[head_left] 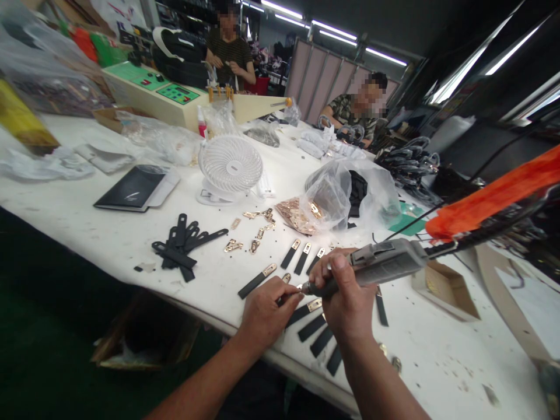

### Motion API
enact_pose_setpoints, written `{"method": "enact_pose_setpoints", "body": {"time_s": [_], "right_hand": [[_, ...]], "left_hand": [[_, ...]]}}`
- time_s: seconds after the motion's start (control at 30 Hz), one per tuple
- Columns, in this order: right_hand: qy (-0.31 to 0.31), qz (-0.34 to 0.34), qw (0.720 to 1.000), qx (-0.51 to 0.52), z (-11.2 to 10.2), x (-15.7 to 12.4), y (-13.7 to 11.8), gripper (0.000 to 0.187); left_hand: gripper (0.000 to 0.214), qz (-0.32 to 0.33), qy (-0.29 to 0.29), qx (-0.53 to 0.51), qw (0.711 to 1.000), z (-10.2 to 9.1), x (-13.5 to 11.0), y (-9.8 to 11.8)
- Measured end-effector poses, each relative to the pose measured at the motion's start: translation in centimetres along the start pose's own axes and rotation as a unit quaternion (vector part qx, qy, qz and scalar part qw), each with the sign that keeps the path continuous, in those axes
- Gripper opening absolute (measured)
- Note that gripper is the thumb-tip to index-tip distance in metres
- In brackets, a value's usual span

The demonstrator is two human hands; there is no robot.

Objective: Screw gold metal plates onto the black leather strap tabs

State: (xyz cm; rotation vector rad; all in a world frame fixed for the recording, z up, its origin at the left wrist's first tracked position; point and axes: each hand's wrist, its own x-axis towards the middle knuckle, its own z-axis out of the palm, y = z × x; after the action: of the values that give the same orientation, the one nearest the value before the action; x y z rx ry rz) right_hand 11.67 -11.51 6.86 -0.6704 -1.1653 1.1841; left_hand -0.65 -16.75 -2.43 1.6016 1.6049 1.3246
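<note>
My right hand [345, 294] is wrapped round a grey electric screwdriver [380, 261], its tip pointing left and down at a black strap with a gold clip. My left hand [266, 309] is closed in a pinch on that strap [301, 312] near the table's front edge, right at the tool's tip. More black straps with gold clips [301, 256] lie in a row just beyond my hands, and several lie under my right wrist [321, 341]. The tool's cable runs right under an orange wrap [494, 195].
A pile of bare black straps [184, 245] and loose gold clips [258, 230] lie to the left. A plastic bag of clips [332, 198], a white fan [230, 166], a notebook [133, 188] and a small cardboard box [444, 286] stand around. Two people sit at the table's far side.
</note>
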Motion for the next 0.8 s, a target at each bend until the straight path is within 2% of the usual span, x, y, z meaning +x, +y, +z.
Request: {"method": "enact_pose_setpoints", "body": {"time_s": [0.43, 0.8], "right_hand": [[0.003, -0.011, 1.0, -0.017, -0.14, -0.11, 0.22, 0.028], [-0.002, -0.005, 1.0, -0.021, -0.33, -0.16, 0.52, 0.03]], "left_hand": [[0.01, 0.032, 0.009, 0.036, 0.999, 0.07, -0.07, -0.18], [0.009, 0.031, 0.024, 0.041, 0.998, 0.36, -0.19, -0.4]]}}
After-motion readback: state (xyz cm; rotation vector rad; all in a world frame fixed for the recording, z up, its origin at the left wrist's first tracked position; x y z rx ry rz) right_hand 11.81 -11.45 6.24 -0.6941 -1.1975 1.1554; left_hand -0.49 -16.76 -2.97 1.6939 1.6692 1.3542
